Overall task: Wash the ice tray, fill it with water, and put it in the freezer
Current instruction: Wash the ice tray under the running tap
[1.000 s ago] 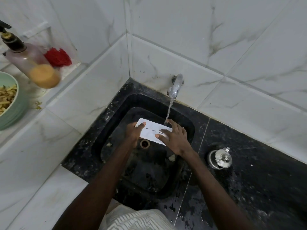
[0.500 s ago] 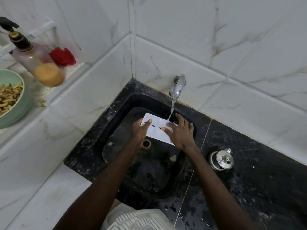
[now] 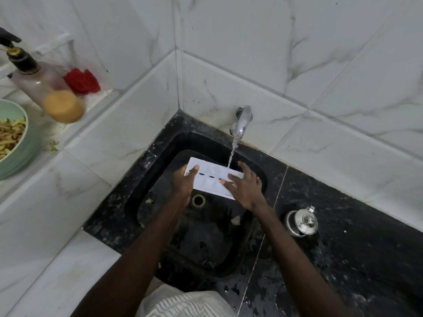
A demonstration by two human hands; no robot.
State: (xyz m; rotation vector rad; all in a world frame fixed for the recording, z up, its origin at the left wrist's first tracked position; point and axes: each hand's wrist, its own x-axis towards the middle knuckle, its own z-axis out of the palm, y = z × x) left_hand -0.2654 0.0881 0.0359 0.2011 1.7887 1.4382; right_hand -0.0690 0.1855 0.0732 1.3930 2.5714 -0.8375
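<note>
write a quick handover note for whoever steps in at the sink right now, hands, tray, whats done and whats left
Left hand: grips the ice tray at its left end, thumb on top.
Right hand: open, fingers spread flat on the tray's right end.
Tray: held over the black sink, under the running tap; the stream lands near its right end.
Done: rinsing is under way.
Left: finish washing, fill with water, carry to the freezer, which is not in view.

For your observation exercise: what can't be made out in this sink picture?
Head view, the only one:
- White plastic ice tray: both ends covered by the left hand and right hand.
- Pale green bowl: cut off by the left edge.
- Pump bottle of orange liquid: blurred; no label readable.
- Freezer: not in view.
</note>
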